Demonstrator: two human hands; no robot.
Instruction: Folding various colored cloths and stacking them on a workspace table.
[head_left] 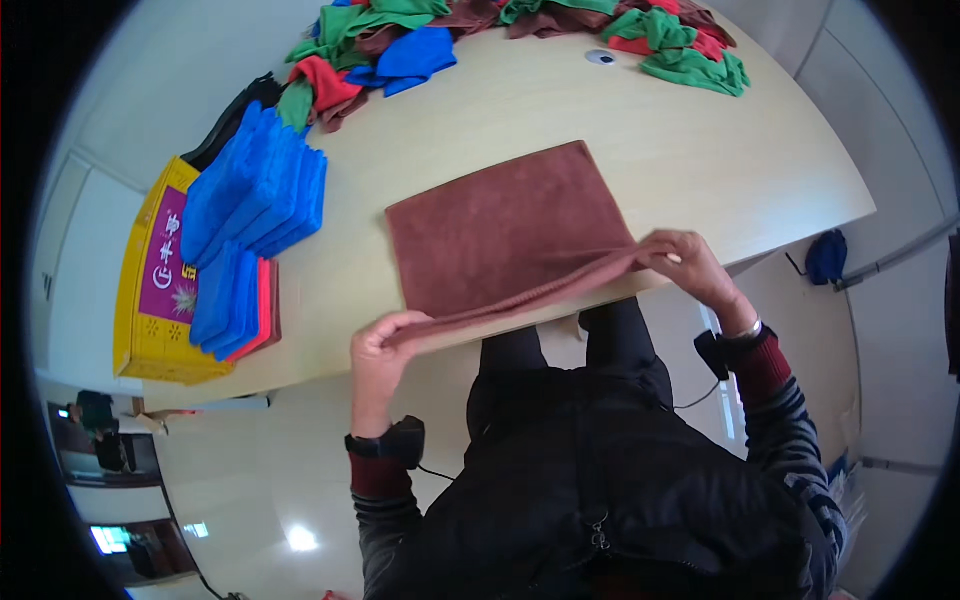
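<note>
A brown cloth (505, 230) lies spread on the light wooden table (700, 150), its near edge lifted and stretched between my hands. My left hand (380, 350) pinches the near left corner just off the table's front edge. My right hand (690, 265) grips the near right corner above the table edge. The lifted edge forms a taut rolled strip between both hands, while the rest of the cloth lies flat.
A stack of folded blue cloths (255, 195) sits at the left, with more blue and red ones (235, 300) beside a yellow box (150, 280). A heap of loose green, red, blue and brown cloths (520, 30) lines the far edge. A blue bag (826, 257) hangs at the right.
</note>
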